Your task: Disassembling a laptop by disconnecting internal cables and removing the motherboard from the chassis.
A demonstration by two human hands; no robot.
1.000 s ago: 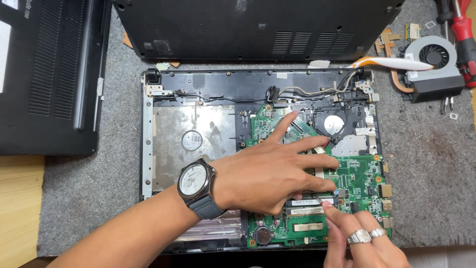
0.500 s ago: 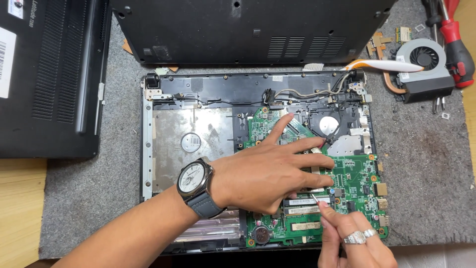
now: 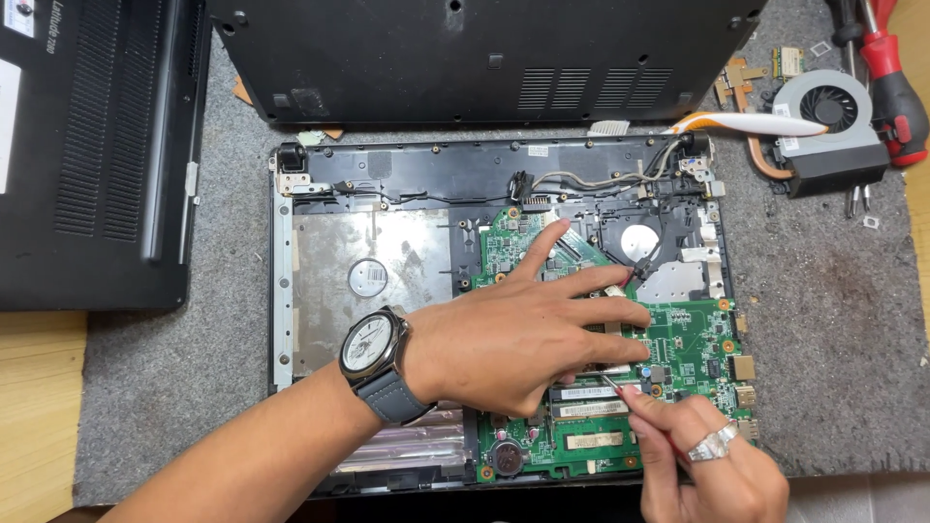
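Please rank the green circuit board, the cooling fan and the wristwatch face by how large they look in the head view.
1. Green circuit board, the largest though partly covered by the left hand.
2. Cooling fan.
3. Wristwatch face, though it sits nearer the camera.

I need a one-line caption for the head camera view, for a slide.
Left hand rests flat on the green motherboard of an opened laptop while the right hand holds a thin tool to it.

Left hand point(image 3: 523, 334) flat on green motherboard point(image 3: 693, 349), right hand point(image 3: 712, 465) pinching thin tool point(image 3: 612, 384)
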